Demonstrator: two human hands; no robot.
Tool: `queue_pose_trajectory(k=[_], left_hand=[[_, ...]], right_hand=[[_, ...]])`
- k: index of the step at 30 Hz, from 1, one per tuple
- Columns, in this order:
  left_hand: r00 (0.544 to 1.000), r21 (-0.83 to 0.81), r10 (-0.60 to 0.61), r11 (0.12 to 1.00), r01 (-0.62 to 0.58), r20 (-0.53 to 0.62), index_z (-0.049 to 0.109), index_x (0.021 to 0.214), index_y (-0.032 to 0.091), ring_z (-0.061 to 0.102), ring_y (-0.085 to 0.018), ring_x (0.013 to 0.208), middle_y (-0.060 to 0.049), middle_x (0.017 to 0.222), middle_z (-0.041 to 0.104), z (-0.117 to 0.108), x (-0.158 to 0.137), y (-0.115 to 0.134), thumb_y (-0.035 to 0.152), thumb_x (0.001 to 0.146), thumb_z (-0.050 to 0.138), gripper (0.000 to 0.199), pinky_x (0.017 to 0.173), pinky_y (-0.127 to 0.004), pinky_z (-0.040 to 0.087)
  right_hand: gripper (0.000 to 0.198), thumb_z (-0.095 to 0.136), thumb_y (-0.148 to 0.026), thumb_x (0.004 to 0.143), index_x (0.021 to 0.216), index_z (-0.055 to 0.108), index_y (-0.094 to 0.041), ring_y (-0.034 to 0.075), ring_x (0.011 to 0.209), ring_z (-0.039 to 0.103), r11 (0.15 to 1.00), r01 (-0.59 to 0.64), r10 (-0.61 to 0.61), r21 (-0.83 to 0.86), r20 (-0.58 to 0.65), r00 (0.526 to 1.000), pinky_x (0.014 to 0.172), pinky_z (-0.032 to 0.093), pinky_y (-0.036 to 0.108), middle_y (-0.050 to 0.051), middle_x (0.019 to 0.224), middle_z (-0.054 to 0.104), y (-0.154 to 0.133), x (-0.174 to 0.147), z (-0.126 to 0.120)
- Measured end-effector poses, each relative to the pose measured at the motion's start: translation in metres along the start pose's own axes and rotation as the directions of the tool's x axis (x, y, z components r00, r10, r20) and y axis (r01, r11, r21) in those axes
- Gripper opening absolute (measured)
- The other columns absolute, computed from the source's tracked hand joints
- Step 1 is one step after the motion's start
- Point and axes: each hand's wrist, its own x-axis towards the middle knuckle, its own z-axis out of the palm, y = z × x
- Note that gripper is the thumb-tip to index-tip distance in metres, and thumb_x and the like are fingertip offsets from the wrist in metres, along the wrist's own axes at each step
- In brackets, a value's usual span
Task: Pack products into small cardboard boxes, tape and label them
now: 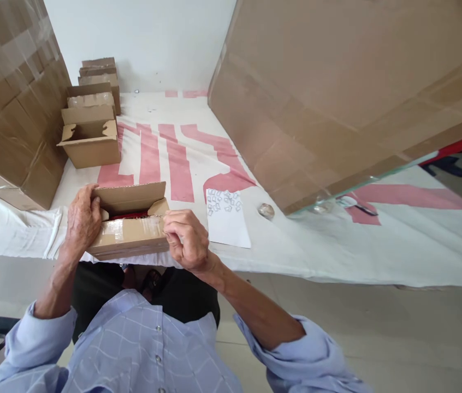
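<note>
A small cardboard box (132, 232) lies at the table's front edge with its top open and its back flap raised. Something red (130, 215) shows inside, mostly hidden by the front wall. My left hand (82, 218) grips the box's left end, thumb near the opening. At the right end, my right hand (187, 237) has its fingers curled and pinched at the box's corner, by the side flap (158, 208). Clear tape (113, 231) runs over part of the front flap.
Several small open boxes (94, 150) stand in a row behind, beside a large taped carton (13, 103) on the left. Another big carton (337, 98) fills the right. A marked paper sheet (229, 229) and a tape roll (266, 211) lie on the covered table (296, 245).
</note>
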Motion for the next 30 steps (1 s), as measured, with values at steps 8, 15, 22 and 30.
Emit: queue_pose_trajectory(k=[8,15,22,30], left_hand=[[1.0,-0.057,0.018,0.998,-0.019,-0.021,0.068,0.134,0.023,0.072,-0.03,0.12,-0.012,0.13,0.075,-0.001,-0.001,0.002,0.026,0.099,0.051,0.039,0.109,-0.05,0.058],[0.989,-0.03,0.118,0.992,-0.121,-0.088,0.069,0.128,0.022,0.072,-0.028,0.116,-0.011,0.121,0.074,-0.012,-0.008,0.007,0.029,0.1,0.06,0.03,0.103,-0.047,0.06],[0.888,0.063,0.458,0.888,-0.456,-0.037,0.066,0.129,0.024,0.07,-0.032,0.12,-0.012,0.129,0.075,-0.033,-0.036,0.031,0.031,0.1,0.073,0.031,0.104,-0.049,0.055],[0.817,0.07,0.477,0.849,-0.523,0.323,0.059,0.148,0.014,0.071,-0.036,0.112,-0.018,0.125,0.075,-0.025,-0.044,0.02,0.065,0.105,0.061,0.067,0.096,-0.051,0.055]], right_hand=[[0.022,0.07,-0.024,0.101,0.123,0.07,-0.025,0.031,0.117,0.065,0.958,-0.282,0.282,-0.046,0.305,0.91,0.105,0.06,0.058,0.012,0.121,0.07,0.019,0.009,-0.014],[0.013,0.068,-0.017,0.104,0.098,0.079,-0.024,0.025,0.1,0.067,0.96,-0.278,0.266,0.006,0.272,0.925,0.092,0.062,0.047,0.008,0.102,0.073,0.018,0.01,-0.007],[0.024,0.06,-0.018,0.108,0.088,0.073,-0.023,0.025,0.093,0.064,0.984,-0.165,0.178,-0.073,0.256,0.95,0.085,0.057,0.044,0.008,0.093,0.073,0.018,0.012,-0.005],[0.015,0.063,-0.02,0.107,0.118,0.074,-0.02,0.028,0.107,0.066,0.98,-0.188,0.199,-0.064,0.277,0.94,0.097,0.059,0.047,0.012,0.111,0.073,0.019,0.01,-0.003]])
